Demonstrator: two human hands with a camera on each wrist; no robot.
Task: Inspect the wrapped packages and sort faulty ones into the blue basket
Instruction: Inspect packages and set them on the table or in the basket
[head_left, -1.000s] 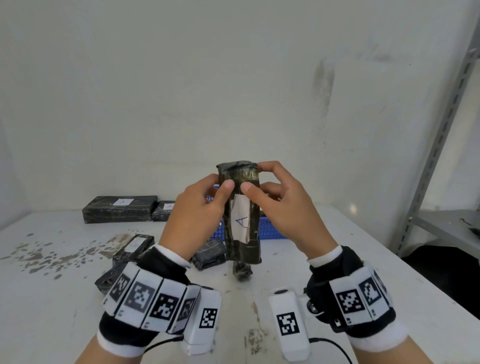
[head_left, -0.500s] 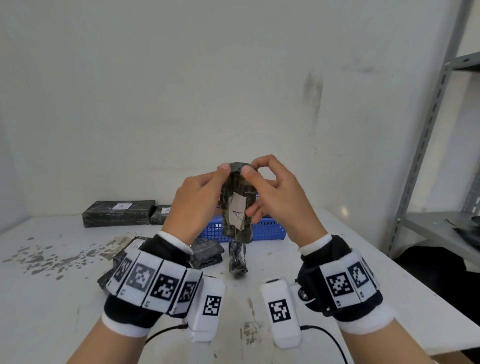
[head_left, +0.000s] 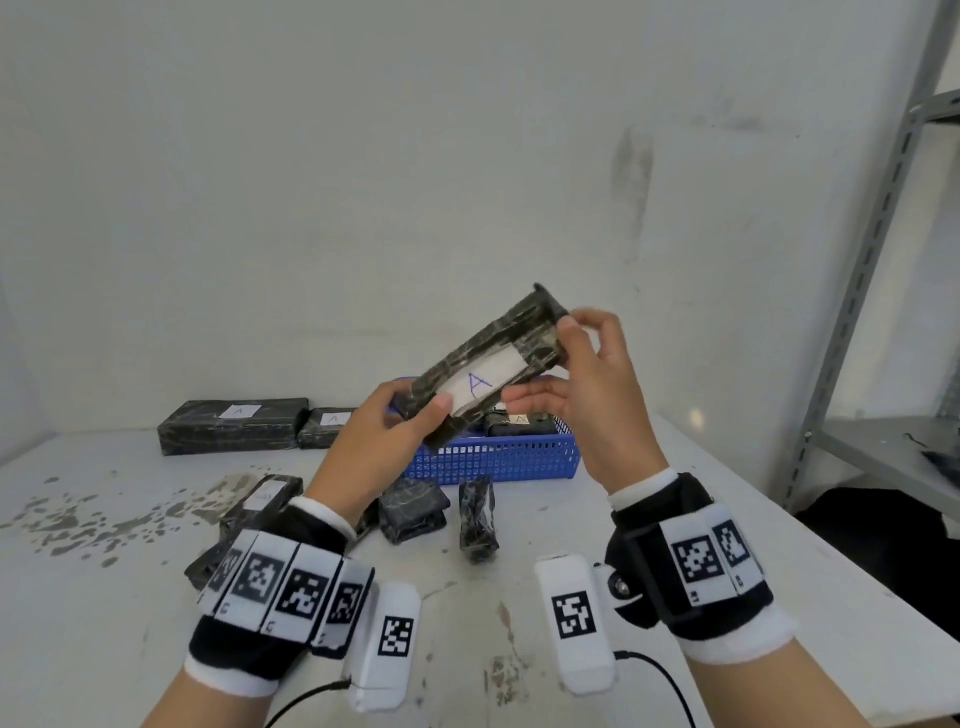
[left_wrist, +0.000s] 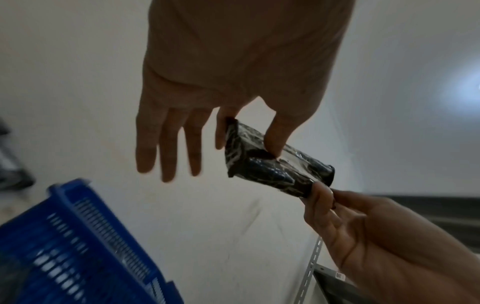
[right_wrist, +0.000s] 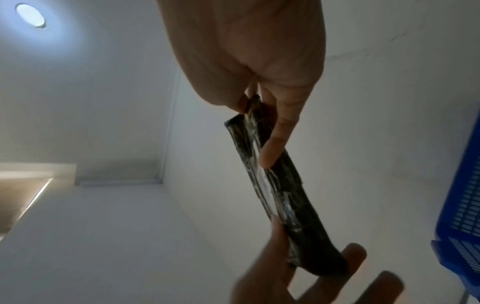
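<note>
I hold a dark plastic-wrapped package (head_left: 480, 382) with a white label marked "A" in the air above the blue basket (head_left: 493, 460). It is tilted, with its upper end to the right. My left hand (head_left: 423, 415) pinches the lower left end between thumb and index finger; in the left wrist view the other fingers (left_wrist: 168, 148) are straight. My right hand (head_left: 563, 338) pinches the upper right end (right_wrist: 255, 115). The basket stands on the table under the package (left_wrist: 272, 164) and holds other wrapped packages (head_left: 519, 423).
A long wrapped package (head_left: 231, 426) and a shorter one (head_left: 327, 428) lie by the back wall. Several small wrapped packages (head_left: 413, 512) lie on the stained white table (head_left: 93, 597) before the basket. A grey metal shelf (head_left: 872, 234) stands at the right.
The package was upright a second ago; it is now tilted, top end to the right. My left hand slid from the top down to its lower end, and the right stayed at the top.
</note>
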